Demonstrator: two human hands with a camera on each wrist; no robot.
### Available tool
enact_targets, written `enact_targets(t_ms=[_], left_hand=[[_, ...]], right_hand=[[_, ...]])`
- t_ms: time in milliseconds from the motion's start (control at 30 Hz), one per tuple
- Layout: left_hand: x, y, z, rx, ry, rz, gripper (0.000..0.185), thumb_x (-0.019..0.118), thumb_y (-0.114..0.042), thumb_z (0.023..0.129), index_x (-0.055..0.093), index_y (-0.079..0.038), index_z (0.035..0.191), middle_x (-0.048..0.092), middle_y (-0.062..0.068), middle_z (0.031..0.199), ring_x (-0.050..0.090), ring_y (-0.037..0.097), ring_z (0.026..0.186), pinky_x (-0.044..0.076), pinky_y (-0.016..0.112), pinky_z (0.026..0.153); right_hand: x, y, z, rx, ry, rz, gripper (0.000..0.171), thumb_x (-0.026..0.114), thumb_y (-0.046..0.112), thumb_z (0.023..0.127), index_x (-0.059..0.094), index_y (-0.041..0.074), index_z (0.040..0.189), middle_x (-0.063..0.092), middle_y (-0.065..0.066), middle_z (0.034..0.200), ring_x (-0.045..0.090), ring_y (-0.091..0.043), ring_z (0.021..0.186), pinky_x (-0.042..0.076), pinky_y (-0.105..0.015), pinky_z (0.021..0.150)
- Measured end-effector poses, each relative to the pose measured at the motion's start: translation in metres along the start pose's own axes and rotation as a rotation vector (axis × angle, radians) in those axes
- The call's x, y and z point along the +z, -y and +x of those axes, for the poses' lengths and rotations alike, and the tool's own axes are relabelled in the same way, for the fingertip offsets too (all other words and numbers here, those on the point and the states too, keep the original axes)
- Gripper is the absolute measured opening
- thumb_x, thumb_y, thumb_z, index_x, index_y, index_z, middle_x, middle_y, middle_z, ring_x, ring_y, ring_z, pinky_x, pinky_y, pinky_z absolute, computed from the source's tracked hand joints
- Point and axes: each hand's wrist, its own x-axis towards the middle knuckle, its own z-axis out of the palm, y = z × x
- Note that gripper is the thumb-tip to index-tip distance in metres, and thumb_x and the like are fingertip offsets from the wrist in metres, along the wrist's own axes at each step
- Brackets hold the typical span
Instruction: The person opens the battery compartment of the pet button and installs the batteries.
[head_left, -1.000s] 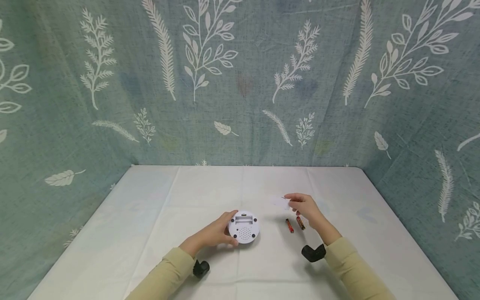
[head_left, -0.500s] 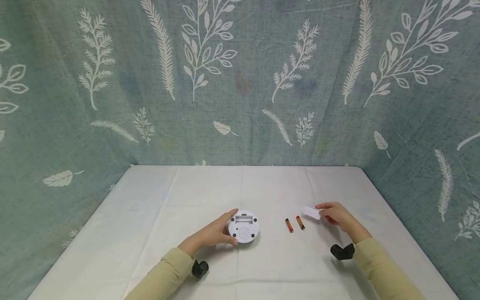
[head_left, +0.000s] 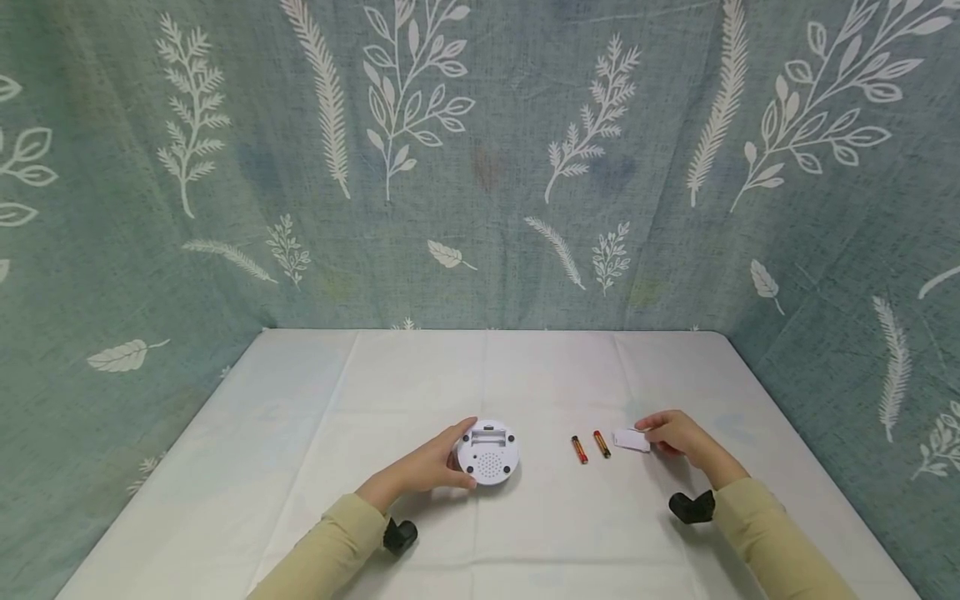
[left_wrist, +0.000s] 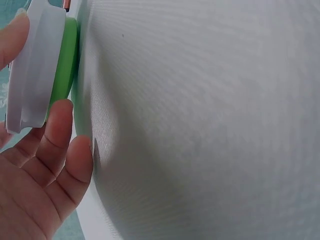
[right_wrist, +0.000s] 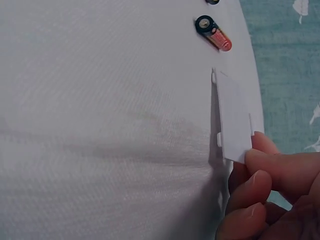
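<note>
My left hand [head_left: 431,463] grips the left side of a round white device [head_left: 488,467] with a speaker grille and dark feet facing up. Its battery compartment [head_left: 488,438] is uncovered and holds no batteries. From the left wrist view, the device [left_wrist: 37,65] shows a green lower part [left_wrist: 64,65] against the cloth. My right hand [head_left: 677,437] pinches one end of a thin white battery cover [head_left: 632,440], close over the table. Small tabs stand out along the edge of that cover [right_wrist: 234,117] in the right wrist view.
Two red and black batteries, a left one [head_left: 579,450] and a right one [head_left: 602,444], lie between the device and the cover. A white cloth covers the table [head_left: 405,375]. Behind it hangs a green leaf-patterned curtain [head_left: 480,250].
My right hand has carried the battery cover rightward past the batteries and lowered it to the table, where it now lies flatter. My left hand stays on the device.
</note>
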Motion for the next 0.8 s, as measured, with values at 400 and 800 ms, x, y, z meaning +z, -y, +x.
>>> enact_targets(t_ms=[400,800], left_hand=[[-0.0002,-0.0049,-0.0031,-0.012,0.000,-0.019,0.098,0.075,-0.035,0.074,0.016,-0.009,0.147,0.022,0.018,0.149,0.022,0.034,0.136,0.019,0.050,0.108],[0.0010,-0.0066,-0.0022,-0.013,-0.007,-0.026,0.095,0.074,-0.032,0.075,0.016,-0.005,0.146,0.021,0.019,0.148,0.022,0.035,0.135,0.019,0.049,0.108]], right_hand=[[0.0064,0.0022,0.0005,-0.041,-0.050,-0.132,0.017,0.055,-0.002,0.083,0.064,-0.004,0.097,0.058,-0.009,0.082,0.046,-0.015,0.063,0.039,-0.024,0.054],[0.0099,0.0041,0.0008,-0.036,-0.068,-0.181,0.014,0.055,-0.002,0.083,0.064,-0.004,0.094,0.056,-0.010,0.082,0.048,-0.017,0.066,0.039,-0.024,0.055]])
